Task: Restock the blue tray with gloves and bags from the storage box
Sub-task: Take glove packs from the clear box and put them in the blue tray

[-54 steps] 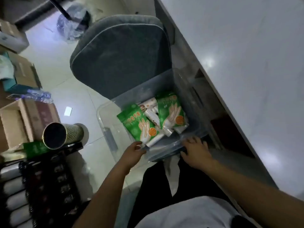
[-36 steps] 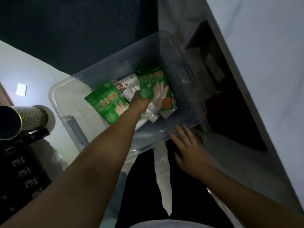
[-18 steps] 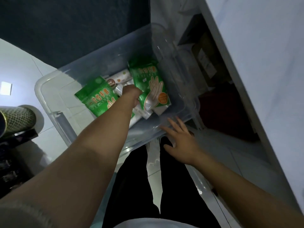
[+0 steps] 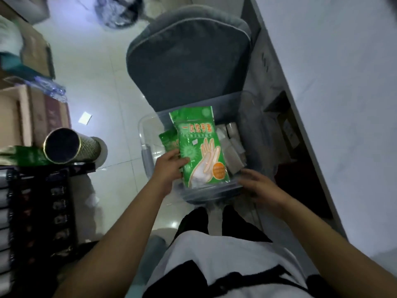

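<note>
A clear plastic storage box (image 4: 143, 134) stands on the floor in front of me. My left hand (image 4: 168, 168) grips a green pack of disposable gloves (image 4: 198, 145) by its left edge and holds it raised above the box. A second green glove pack (image 4: 169, 141) shows behind it inside the box. White rolls of bags (image 4: 232, 143) lie in the box at the right. My right hand (image 4: 258, 186) hovers with loose fingers at the box's near right rim. The blue tray is not in view.
A grey padded chair (image 4: 189, 57) stands right behind the box. A white counter (image 4: 333, 82) runs along the right. At the left are cardboard boxes (image 4: 17, 117), a mesh-covered cylinder (image 4: 71, 147) and a dark rack (image 4: 38, 211). Pale floor tiles (image 4: 96, 87) lie between them.
My left hand, which was reaching down among the packs in the box, has taken one green glove pack and lifted it. My head has risen, so the chair shows again.
</note>
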